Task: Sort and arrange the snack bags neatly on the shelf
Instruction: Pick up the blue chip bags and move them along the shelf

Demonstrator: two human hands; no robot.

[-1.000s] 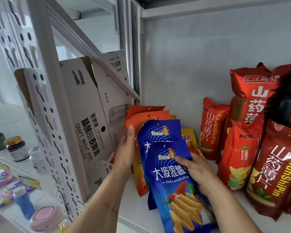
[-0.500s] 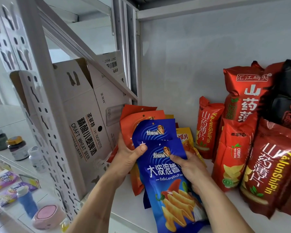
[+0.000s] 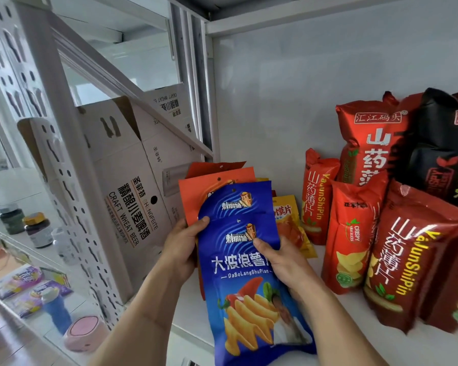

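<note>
Readable print on snack bags and carton

Front blue bag (image 3: 251,281): "DaBoLangShuPian"; red bags (image 3: 407,276): "YaJunShiPin"; narrower red bag (image 3: 352,233): "CRISPY YAM SLICES"; white carton (image 3: 127,207): "CRAFT WHEAT BEER".

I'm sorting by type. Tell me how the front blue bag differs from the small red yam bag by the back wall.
The blue bag is flat and held by both hands, left hand and right hand; the small red yam bag is puffy and stands untouched on the shelf. Both carry white lettering.

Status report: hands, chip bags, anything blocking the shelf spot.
Left hand and right hand both clamped on blue chip bags. Orange bags stacked behind. Red yam bags crowd the right; cardboard box hems the left.
</note>
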